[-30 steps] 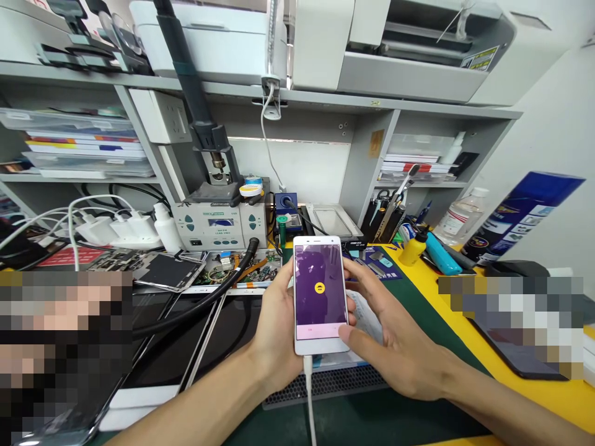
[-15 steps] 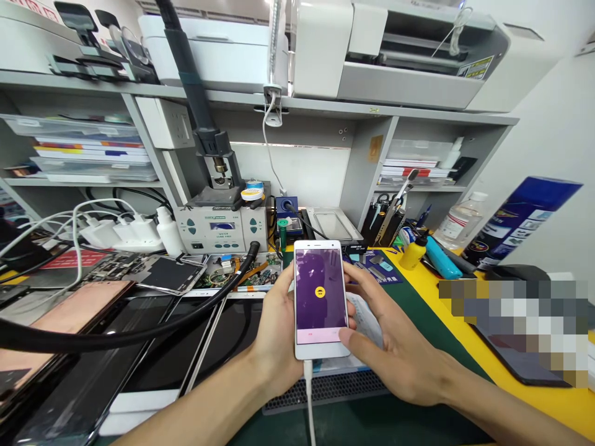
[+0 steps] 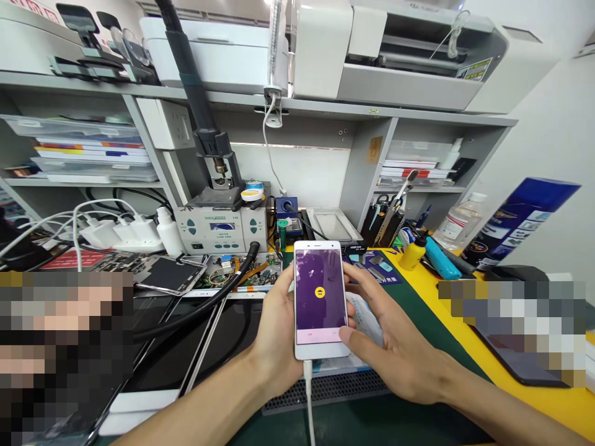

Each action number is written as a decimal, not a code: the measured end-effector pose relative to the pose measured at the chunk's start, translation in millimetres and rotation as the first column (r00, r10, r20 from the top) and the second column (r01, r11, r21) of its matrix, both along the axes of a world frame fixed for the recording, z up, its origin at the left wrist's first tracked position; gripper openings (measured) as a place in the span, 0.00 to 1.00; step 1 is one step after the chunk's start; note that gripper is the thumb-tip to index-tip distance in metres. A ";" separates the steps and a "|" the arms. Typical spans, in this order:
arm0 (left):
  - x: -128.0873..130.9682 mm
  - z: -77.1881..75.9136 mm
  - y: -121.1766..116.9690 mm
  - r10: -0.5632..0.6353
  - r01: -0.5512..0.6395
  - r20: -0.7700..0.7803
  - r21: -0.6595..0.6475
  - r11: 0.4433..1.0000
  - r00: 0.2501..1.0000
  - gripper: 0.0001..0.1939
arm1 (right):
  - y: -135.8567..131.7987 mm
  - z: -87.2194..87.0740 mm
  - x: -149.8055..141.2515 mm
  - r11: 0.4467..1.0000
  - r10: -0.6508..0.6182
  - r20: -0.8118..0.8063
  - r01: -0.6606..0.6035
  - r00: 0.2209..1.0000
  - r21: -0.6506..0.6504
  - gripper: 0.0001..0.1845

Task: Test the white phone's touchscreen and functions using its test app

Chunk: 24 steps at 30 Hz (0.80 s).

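Note:
A white smartphone (image 3: 320, 298) with a lit purple screen is held upright above the green mat (image 3: 409, 409). My left hand (image 3: 274, 334) grips it from behind along its left edge. My right hand (image 3: 395, 347) wraps the phone's right edge, its thumb resting on the lower right of the screen. A white cable (image 3: 309, 396) hangs from the phone's bottom port toward me.
A hot-air rework station (image 3: 220, 226) with a black hose (image 3: 204, 303) stands behind. Circuit boards and phone screens (image 3: 171, 272) lie left. A tool holder (image 3: 385, 217), yellow bottle (image 3: 413, 251), clear bottle (image 3: 462, 217) and blue box (image 3: 525, 217) stand right. Shelves and printers (image 3: 400, 56) loom above.
Both hands and the phone have stayed nearly still; the view has shifted only slightly.

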<state>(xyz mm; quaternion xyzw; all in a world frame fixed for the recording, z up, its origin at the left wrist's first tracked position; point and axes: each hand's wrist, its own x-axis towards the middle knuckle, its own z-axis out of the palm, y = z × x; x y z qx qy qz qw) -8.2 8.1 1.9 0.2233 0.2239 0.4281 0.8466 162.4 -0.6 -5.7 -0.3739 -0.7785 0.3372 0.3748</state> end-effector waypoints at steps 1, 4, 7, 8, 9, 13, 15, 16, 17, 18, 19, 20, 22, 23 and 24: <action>-0.2 0.0 -0.1 0.000 0.000 0.003 0.001 1.000 1.000 0.31 | -0.3 -0.1 0.1 1.000 -0.001 -0.004 0.001 1.000 0.002 0.35; 0.0 1.0 -0.1 -0.001 0.001 -0.017 0.010 1.000 1.000 0.31 | -1.0 -1.2 0.9 1.000 0.004 -0.009 -0.004 1.000 0.015 0.34; 1.3 2.0 0.8 0.005 -0.004 -0.044 0.012 1.000 0.999 0.30 | -0.7 -3.4 2.0 1.000 -0.001 -0.013 0.001 1.000 0.005 0.35; 1.8 2.1 1.2 0.008 -0.007 -0.041 0.018 1.000 0.999 0.29 | -0.3 -4.2 2.4 1.000 -0.004 -0.011 0.004 1.000 0.006 0.35; 2.2 1.9 1.7 0.008 -0.007 -0.035 0.024 1.000 0.999 0.29 | 0.2 -5.0 2.7 1.000 -0.008 -0.007 0.008 1.000 0.011 0.36; 2.5 0.7 2.0 0.018 -0.018 -0.015 0.018 1.000 1.000 0.29 | 3.3 -7.4 3.7 0.998 -0.031 0.012 0.030 0.999 0.056 0.37; 1.7 0.3 1.4 0.032 -0.032 -0.023 -0.003 0.999 0.999 0.30 | 5.7 -8.2 4.5 0.995 -0.053 0.018 0.052 0.998 0.081 0.36; 1.2 0.0 1.2 0.038 -0.038 -0.021 -0.011 0.999 0.999 0.30 | 7.0 -8.5 5.2 0.992 -0.071 0.014 0.070 0.997 0.101 0.36; 0.6 -0.3 1.1 0.037 -0.038 -0.015 -0.016 0.999 0.999 0.30 | 8.2 -8.7 6.2 0.985 -0.095 0.003 0.094 0.995 0.142 0.36; 0.1 -0.9 1.1 0.028 -0.028 -0.004 -0.019 0.999 1.000 0.30 | 9.3 -8.7 7.3 0.971 -0.122 -0.012 0.122 0.992 0.204 0.35; -0.3 -1.6 1.4 0.014 -0.013 0.013 -0.020 1.000 1.000 0.29 | 9.8 -8.4 8.6 0.940 -0.152 -0.035 0.155 0.988 0.304 0.34; -0.6 -2.4 1.7 -0.006 0.007 0.034 -0.020 1.000 0.999 0.28 | 9.5 -7.8 9.9 0.889 -0.176 -0.064 0.187 0.982 0.419 0.32; -0.7 -4.2 2.5 -0.040 0.041 0.067 -0.017 0.999 0.997 0.28 | 6.1 -5.2 11.9 0.735 -0.193 -0.128 0.230 0.973 0.637 0.25; -0.6 -5.0 2.8 -0.043 0.044 0.078 -0.015 0.999 0.996 0.28 | 2.9 -3.3 12.4 0.659 -0.185 -0.144 0.231 0.972 0.716 0.22; -0.5 -5.6 3.0 -0.043 0.044 0.085 -0.016 0.999 0.995 0.30 | -1.1 -1.0 12.6 0.601 -0.169 -0.149 0.222 0.974 0.768 0.18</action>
